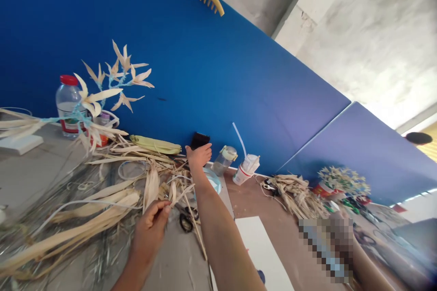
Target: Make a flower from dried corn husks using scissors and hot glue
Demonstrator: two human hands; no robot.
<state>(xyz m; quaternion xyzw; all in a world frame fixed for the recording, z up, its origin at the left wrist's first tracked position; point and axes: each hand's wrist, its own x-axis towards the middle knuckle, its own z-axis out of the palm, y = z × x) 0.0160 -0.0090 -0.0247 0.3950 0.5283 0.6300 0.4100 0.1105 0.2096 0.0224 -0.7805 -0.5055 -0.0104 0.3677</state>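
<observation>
My left hand (pixel 152 223) is closed in a pinch on a thin pale strip of corn husk (pixel 181 196), low over the table. Stretched far forward, my right hand (pixel 200 155) grips a black phone (pixel 200 140) at the foot of the blue partition. Between my arms lie black-handled scissors (pixel 186 222), partly tucked under husk pieces. Loose dried husks (pixel 99 211) and thin wires are spread to the left of my left hand. A whole husked corn cob (pixel 156 144) lies left of the phone.
A clear lidded cup (pixel 225 160) and a paper cup with a straw (pixel 243 173) stand right of my right hand. Husk flowers on blue stems (pixel 111 84) rise before a red-capped bottle (pixel 68 95). A white sheet (pixel 261 250) lies nearby; another person's hand (pixel 341 232) is farther right.
</observation>
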